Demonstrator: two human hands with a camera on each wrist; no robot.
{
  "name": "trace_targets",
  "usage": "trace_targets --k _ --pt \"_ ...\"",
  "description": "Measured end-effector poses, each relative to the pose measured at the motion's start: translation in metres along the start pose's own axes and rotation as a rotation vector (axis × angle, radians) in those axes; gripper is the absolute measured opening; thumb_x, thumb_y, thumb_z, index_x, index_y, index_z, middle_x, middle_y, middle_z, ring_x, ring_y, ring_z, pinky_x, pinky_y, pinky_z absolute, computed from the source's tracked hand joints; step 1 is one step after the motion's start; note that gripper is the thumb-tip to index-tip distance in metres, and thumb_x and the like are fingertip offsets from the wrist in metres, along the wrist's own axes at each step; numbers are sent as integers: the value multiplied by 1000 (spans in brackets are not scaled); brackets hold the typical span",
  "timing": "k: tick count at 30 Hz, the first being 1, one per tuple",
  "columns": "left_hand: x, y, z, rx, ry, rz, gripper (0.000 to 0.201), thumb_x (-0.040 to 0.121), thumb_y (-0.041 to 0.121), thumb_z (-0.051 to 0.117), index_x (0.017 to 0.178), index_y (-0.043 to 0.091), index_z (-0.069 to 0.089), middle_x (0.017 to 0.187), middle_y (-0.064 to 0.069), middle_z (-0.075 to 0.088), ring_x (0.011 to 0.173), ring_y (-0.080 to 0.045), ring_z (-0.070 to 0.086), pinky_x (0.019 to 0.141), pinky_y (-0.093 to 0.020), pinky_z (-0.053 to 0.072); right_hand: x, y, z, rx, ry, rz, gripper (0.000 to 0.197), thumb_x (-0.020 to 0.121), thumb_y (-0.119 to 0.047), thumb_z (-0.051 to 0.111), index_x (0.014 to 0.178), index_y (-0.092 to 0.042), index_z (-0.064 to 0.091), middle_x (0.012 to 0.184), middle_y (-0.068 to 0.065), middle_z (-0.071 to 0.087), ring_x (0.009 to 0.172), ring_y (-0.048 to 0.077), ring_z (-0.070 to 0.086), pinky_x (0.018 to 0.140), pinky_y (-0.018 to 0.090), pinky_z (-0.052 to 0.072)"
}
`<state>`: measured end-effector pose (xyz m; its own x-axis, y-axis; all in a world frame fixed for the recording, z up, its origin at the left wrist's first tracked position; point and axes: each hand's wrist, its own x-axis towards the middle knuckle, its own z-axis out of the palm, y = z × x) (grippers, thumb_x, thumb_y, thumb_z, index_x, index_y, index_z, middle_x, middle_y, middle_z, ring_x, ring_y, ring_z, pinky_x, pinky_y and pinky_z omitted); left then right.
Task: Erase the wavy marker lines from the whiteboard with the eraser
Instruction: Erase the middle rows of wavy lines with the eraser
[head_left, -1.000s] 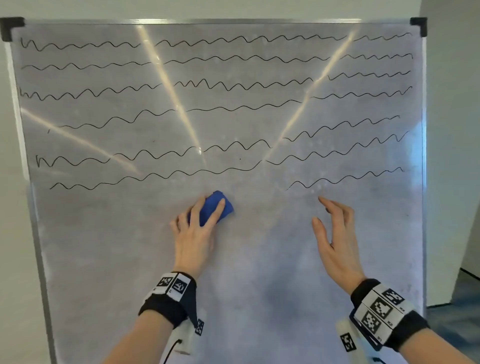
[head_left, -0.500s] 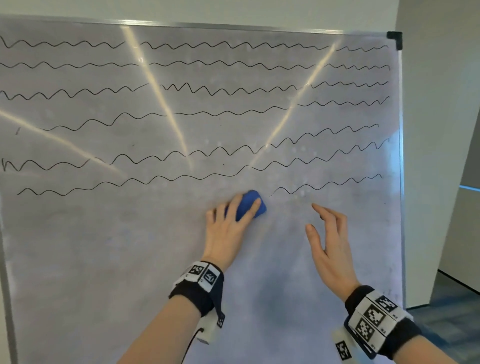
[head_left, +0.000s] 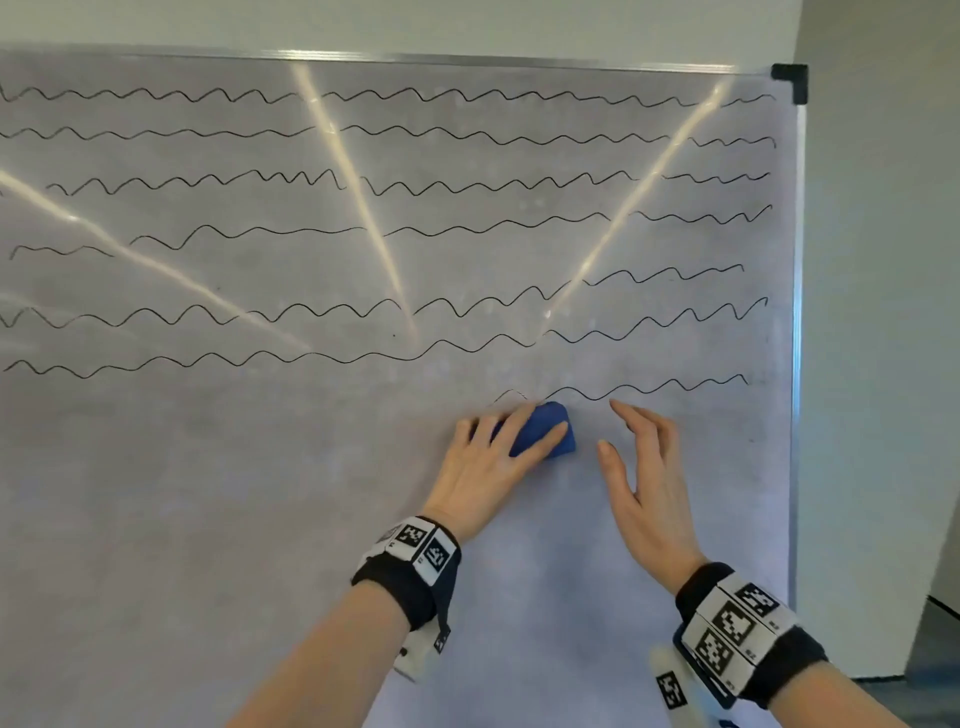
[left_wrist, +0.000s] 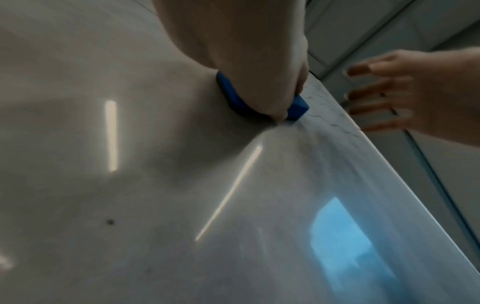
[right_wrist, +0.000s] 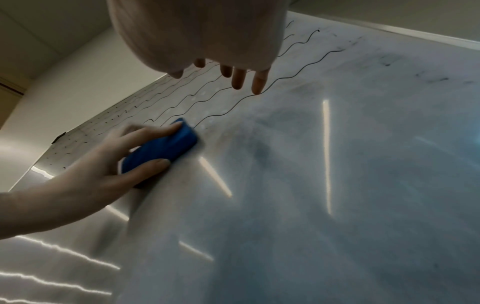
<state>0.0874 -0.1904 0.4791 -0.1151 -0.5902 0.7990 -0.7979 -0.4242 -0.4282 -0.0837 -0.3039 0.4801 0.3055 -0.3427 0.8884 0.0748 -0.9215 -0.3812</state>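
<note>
Seven wavy marker lines (head_left: 395, 228) cross the upper part of the whiteboard (head_left: 208, 519), stacked one above another; the lowest line (head_left: 649, 387) is short and runs only on the right side, with a faint, partly rubbed trace at its left end. Left hand (head_left: 488, 467) grips the blue eraser (head_left: 545, 428), fingers curled over its top and thumb along its lower edge, pressing it flat against the board just below and left of that short line's left end. In the left wrist view the eraser (left_wrist: 298, 107) shows only as a blue edge beneath the palm, touching the surface. In the right wrist view the same eraser (right_wrist: 161, 152) sits pinched between thumb and fingers of the left hand (right_wrist: 98, 170). Right hand (head_left: 644, 478) holds nothing: fingers straight and slightly spread, thumb apart, tips pointing up at the short line; whether the tips touch the board cannot be told. It stands just right of the eraser, a narrow gap between the two. Lower board area below the hands shows grey smudging. Long reflections of lights streak the surface. Black corner cap (head_left: 789, 83) at the far right top of the frame.
</note>
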Motion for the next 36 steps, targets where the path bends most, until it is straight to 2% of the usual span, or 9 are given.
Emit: trace_targets --k 6,9,13,15,18,22,26,31,36 --pt "3 -10 2 46 175 -342 64 81 19 64 139 31 41 124 -10 39 90 -29 40 74 -39 31 9 23 -14 64 -20 14 51 92 -44 37 137 -21 41 129 -7 35 123 4 38 101 8 26" --pt "18 25 7 10 139 -278 80 72 8 75 141 31 40 131 -12 41 94 -29 42 75 -38 31 12 25 -13 78 -25 7 51 92 -43 38 137 -19 42 128 -9 34 123 5 39 102 7 25" --pt "26 45 4 -26 26 -54 69 81 3 49 144 33 40 144 -10 44 100 -28 45 79 -39 37 16 23 -15 102 -29 -12 50 92 -42 39 136 -18 42 128 -10 33 123 5 38 102 8 25" --pt "20 28 3 33 22 -2 68 83 6 56 143 34 43 141 -10 49 101 -29 46 79 -40 36 18 26 -20 120 -27 -18 47 94 -37 41 136 -16 42 128 -6 34 124 4 36 104 8 23" --pt "9 0 3 63 75 -143 70 80 15 71 142 34 45 135 -10 52 95 -31 49 77 -41 36 19 32 -28 138 -15 -7 43 95 -27 45 136 -18 42 128 -4 34 124 4 36 103 7 22" --pt "20 15 5 42 181 -378 57 84 19 54 139 31 44 129 -10 40 94 -29 40 76 -40 32 15 36 -29 165 -26 17 43 95 -25 45 137 -18 41 129 -2 34 124 1 35 102 5 22" --pt "42 57 13 -4 102 -260 73 76 11 68 142 32 42 132 -11 43 95 -29 42 76 -39 30 13 33 -24 165 -31 -10 43 95 -29 44 136 -16 42 128 -3 35 125 1 35 103 7 23" --pt "35 45 3 4 33 -27 65 83 7 49 142 33 43 138 -10 51 101 -29 46 79 -40 33 20 33 -30 180 -24 3 44 95 -29 44 137 -19 41 129 -5 34 125 0 34 102 6 22" --pt "-4 -6 -2 42 113 -267 64 82 18 68 140 32 45 129 -13 56 93 -31 47 77 -43 39 24 38 -32 176 -18 20 44 94 -31 42 137 -19 40 128 -5 32 123 -1 33 101 3 21"
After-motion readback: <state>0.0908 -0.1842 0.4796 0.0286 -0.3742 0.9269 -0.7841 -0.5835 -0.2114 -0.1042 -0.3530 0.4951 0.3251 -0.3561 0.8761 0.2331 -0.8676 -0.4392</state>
